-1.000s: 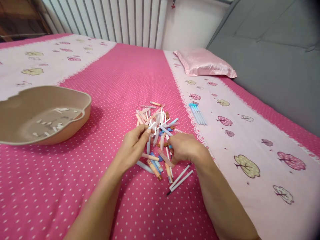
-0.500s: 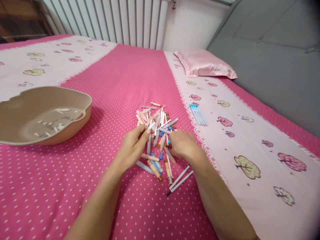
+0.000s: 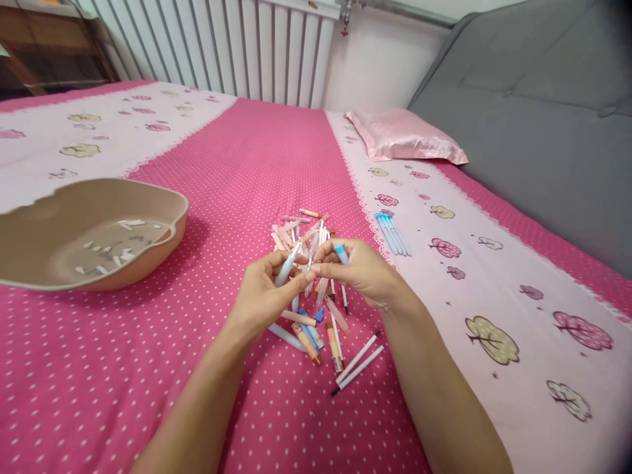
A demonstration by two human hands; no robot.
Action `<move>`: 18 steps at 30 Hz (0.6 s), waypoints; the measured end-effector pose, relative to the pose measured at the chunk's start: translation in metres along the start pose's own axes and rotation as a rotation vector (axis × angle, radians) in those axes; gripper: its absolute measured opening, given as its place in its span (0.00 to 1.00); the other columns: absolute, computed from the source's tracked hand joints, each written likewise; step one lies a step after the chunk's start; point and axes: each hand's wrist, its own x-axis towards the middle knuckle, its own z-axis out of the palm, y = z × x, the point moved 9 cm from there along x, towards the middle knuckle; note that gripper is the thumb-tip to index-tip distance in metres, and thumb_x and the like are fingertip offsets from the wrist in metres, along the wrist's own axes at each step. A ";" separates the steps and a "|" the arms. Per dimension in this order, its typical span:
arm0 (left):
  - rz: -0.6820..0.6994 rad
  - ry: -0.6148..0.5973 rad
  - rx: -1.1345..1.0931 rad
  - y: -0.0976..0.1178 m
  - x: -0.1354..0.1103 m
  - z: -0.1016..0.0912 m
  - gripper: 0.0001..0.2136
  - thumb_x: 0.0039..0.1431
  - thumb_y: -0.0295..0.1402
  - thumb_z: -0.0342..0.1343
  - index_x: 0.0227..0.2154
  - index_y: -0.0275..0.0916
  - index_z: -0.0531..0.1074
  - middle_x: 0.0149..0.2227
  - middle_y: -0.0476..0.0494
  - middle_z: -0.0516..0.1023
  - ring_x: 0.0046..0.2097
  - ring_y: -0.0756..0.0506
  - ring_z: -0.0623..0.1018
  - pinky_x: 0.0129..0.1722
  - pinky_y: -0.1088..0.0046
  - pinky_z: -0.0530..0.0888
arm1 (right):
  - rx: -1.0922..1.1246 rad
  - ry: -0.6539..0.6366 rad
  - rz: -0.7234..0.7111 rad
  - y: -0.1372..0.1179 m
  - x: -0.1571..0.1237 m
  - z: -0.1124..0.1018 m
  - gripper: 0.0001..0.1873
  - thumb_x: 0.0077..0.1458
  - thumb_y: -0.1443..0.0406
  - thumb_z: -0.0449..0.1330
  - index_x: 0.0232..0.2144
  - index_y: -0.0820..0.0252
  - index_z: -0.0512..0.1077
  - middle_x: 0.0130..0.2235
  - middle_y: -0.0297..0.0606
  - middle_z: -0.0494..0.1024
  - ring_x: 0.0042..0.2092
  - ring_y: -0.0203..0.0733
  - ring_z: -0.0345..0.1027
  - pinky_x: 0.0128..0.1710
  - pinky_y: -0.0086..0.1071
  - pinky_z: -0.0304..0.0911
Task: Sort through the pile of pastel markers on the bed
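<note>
My left hand (image 3: 264, 289) is closed around a pale blue pen barrel (image 3: 287, 266) that tilts upward. My right hand (image 3: 363, 273) is closed on a blue pen cap (image 3: 341, 253), which sticks up between its fingers. The fingertips of both hands nearly meet over a pile of pen parts; a small pale piece between them is too small to make out. Around and below them lie pink barrels (image 3: 336, 313), white refills (image 3: 359, 355), an orange-brown pen piece (image 3: 307, 343) and a small blue piece (image 3: 319, 315).
A beige basin (image 3: 180, 220) with small white pieces in it stands on the left. Several blue-topped pens (image 3: 392, 234) lie side by side at right. Behind are a pink pillow (image 3: 405, 135), a radiator (image 3: 222, 49) and a grey headboard (image 3: 533, 118).
My right hand has lifted from the pile and turned, now with the blue cap showing in it. My left hand's pale barrel is now raised into view. The camera view has shifted slightly.
</note>
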 end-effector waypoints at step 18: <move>0.052 0.231 0.018 0.005 0.000 -0.021 0.09 0.42 0.34 0.63 0.27 0.35 0.76 0.26 0.47 0.78 0.28 0.50 0.75 0.28 0.76 0.71 | 0.717 -0.108 0.217 0.021 0.009 0.038 0.17 0.34 0.67 0.68 0.27 0.63 0.65 0.21 0.23 0.60 0.18 0.21 0.44 0.13 0.17 0.36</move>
